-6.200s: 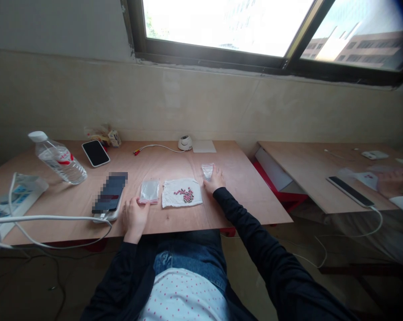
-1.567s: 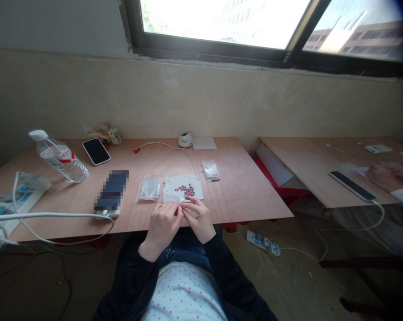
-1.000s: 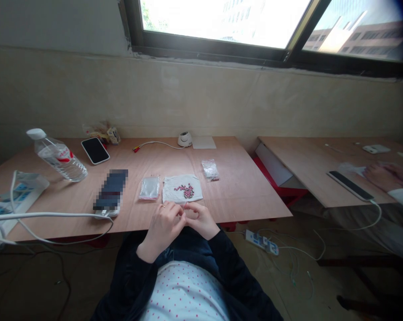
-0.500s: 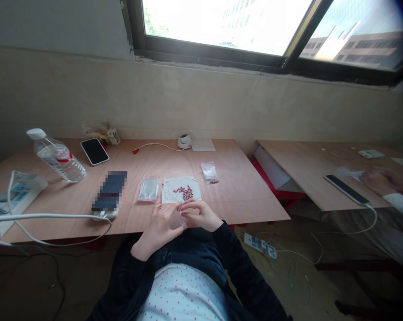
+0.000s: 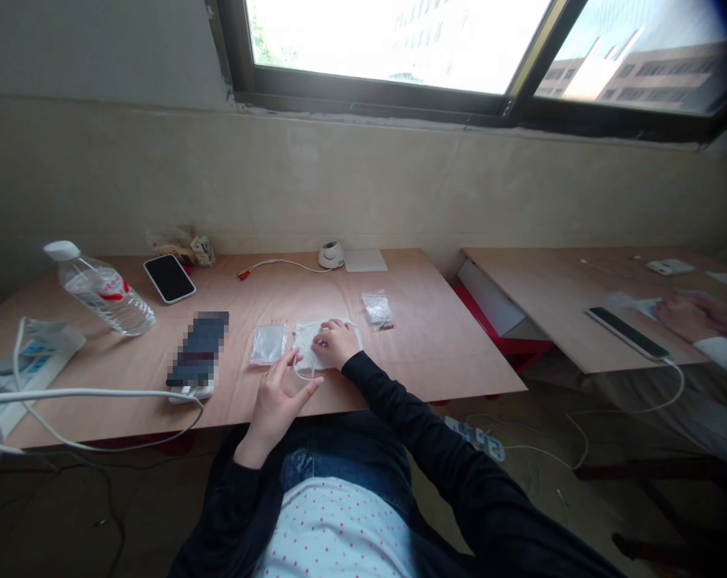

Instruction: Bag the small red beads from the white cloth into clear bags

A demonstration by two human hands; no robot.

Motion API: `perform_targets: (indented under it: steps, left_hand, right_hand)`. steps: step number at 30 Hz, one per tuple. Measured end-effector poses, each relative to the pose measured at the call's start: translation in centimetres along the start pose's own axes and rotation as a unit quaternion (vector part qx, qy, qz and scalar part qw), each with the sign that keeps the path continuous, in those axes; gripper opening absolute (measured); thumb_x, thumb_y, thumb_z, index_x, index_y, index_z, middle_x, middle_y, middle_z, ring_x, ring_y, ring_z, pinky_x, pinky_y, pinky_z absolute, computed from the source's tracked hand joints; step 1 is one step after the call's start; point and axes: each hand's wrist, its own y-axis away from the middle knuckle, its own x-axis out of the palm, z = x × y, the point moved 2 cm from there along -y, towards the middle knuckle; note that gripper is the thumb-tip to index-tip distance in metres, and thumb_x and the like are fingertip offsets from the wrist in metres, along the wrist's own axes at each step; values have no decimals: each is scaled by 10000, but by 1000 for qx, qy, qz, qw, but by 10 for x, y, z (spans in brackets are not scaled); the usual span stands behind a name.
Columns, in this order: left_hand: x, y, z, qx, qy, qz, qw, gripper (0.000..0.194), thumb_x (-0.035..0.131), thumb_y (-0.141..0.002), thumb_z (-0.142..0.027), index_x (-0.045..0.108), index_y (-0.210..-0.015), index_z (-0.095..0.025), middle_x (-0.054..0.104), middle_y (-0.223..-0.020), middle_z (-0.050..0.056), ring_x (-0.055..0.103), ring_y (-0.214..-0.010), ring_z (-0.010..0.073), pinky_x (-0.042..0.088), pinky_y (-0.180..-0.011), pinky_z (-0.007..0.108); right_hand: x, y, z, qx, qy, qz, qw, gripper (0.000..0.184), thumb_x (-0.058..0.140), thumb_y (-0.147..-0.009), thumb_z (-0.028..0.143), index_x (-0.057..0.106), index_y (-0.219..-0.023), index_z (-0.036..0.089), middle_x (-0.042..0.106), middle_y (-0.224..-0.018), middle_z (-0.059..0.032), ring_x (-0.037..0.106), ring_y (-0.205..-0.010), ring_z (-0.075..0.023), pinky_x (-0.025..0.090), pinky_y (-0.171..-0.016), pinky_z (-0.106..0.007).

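Observation:
My left hand (image 5: 277,408) is at the front edge of the table, with its thumb and index finger well apart. A thin pale cord (image 5: 304,375) hangs in a loop from its index fingertip towards the thumb. My right hand (image 5: 337,343) reaches over a white cloth (image 5: 306,333), its fingers bent down and closed onto small dark red beads (image 5: 320,343). The hand covers most of the beads, and whatever is between its fingertips is hidden. Just left of the cloth lies a clear plastic bag (image 5: 269,345).
Another small bag (image 5: 377,310) lies right of the cloth. A phone (image 5: 198,349), a water bottle (image 5: 107,291), a second phone (image 5: 169,278) and a power strip (image 5: 31,361) with cables are at left. A white dome camera (image 5: 331,255) stands behind. Another person's hands (image 5: 688,313) rest at the right table.
My right hand has left the cord near my left hand and moved forward onto the beads on the cloth. My left hand keeps the cord, its fingers now spread wider. The view has shifted slightly.

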Motion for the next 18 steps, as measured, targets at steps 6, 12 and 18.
perform_targets:
  steps: [6, 12, 18]
  left_hand:
    - [2, 0, 4, 0, -14, -6, 1000, 536, 629, -736, -392, 473, -1209, -196, 599, -1136, 102, 564, -1050, 226, 424, -925, 383]
    - [3, -1, 3, -2, -25, -11, 1000, 503, 618, -743, -398, 485, -1188, -205, 580, -1170, 99, 543, -1085, 229, 427, -922, 373]
    - [1, -2, 3, -13, -18, -14, 1000, 490, 613, -746, -399, 488, -1178, -204, 591, -1153, 94, 552, -1075, 222, 441, -905, 354]
  right_hand:
    - [-5, 2, -2, 10, -116, -34, 993, 94, 637, -736, 272, 685, -770, 199, 618, -1007, -59, 536, -993, -188, 372, -854, -322]
    - [-47, 15, 23, -6, -311, -53, 949, 198, 627, -736, 371, 642, -786, 180, 598, -1020, -58, 561, -974, -163, 442, -652, -216]
    - [-55, 15, 26, -56, -298, -20, 953, 204, 586, -779, 367, 662, -870, 201, 600, -1023, -50, 568, -964, -153, 443, -755, -238]
